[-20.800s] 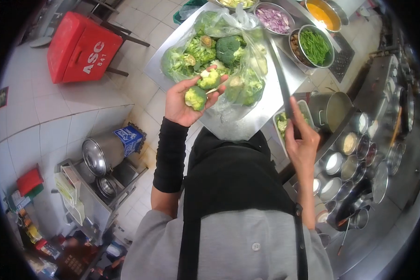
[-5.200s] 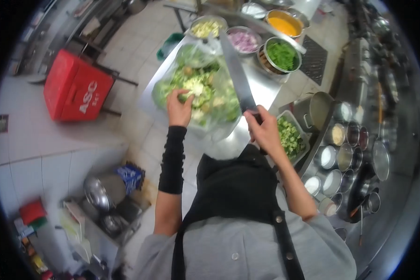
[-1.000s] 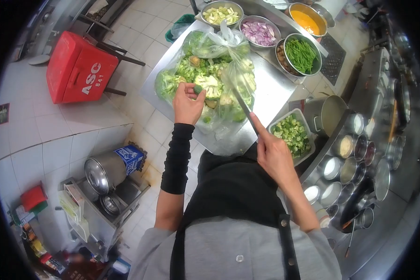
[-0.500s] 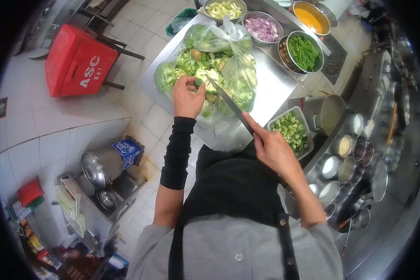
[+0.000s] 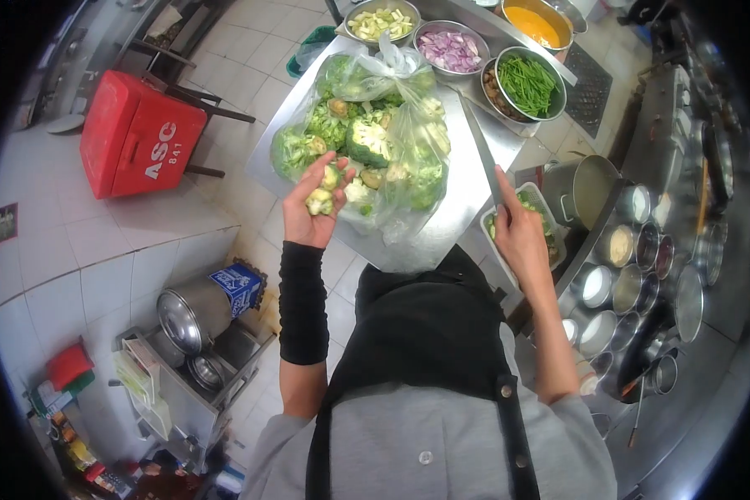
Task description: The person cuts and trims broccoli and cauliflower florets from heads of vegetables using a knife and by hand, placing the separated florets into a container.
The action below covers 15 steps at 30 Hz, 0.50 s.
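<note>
My left hand (image 5: 311,200), palm up at the near left edge of the bag, cups a few cut broccoli florets (image 5: 320,200) in curled fingers. Held in my right hand (image 5: 521,232) is a long knife (image 5: 480,152), its blade pointing away over the right side of the metal table (image 5: 467,196). Between the hands, a clear plastic bag (image 5: 404,158) lies opened out, full of broccoli pieces. A larger broccoli head (image 5: 369,140) with a pale cut face sits in its middle. Below my right hand, a white basket (image 5: 560,250) of cut broccoli is partly hidden.
Along the table's far edge stand bowls of pale green chunks (image 5: 381,23), chopped purple onion (image 5: 450,50) and green beans (image 5: 527,86). An orange liquid fills a pot (image 5: 535,25). A steel stockpot (image 5: 587,196) and several seasoning containers (image 5: 621,243) are to the right; a red box (image 5: 142,137) is left.
My right hand has drawn the knife away from the broccoli to the right, over the basket. My left hand has moved left and turned up, now showing florets in it.
</note>
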Available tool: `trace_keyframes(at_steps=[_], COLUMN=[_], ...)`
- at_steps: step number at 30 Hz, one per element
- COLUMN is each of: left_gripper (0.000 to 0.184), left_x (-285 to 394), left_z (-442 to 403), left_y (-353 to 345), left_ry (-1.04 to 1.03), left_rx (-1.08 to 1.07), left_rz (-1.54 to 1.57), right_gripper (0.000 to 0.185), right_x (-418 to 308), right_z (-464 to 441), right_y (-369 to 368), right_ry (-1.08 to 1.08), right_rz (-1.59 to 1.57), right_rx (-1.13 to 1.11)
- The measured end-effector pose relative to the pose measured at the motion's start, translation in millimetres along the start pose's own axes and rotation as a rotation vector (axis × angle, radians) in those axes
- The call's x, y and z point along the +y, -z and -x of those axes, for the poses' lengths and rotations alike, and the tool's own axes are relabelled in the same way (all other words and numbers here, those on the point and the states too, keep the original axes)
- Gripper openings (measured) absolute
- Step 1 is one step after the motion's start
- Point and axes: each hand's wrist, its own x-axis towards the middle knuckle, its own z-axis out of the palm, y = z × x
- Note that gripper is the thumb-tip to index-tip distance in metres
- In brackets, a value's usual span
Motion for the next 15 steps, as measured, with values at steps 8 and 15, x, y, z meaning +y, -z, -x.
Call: trace_keyframes(at_steps=[8, 15], left_gripper=[0.041, 0.040], left_x=[-32.1, -34.4], left_z=[-4.9, 16.2], left_y=[-12.6, -54.4], left_ry=[0.217, 0.211], left_rx=[-0.141, -0.163], left_rz=[-0.186, -0.496], right_gripper=[0.089, 0.067], right_x=[65.2, 63.5], right_z=[-30.6, -33.6], right_y=[-129.3, -163.4], right_ry=[0.076, 0.233], right_rz=[0.170, 0.397], right_rx=[0.084, 0.165])
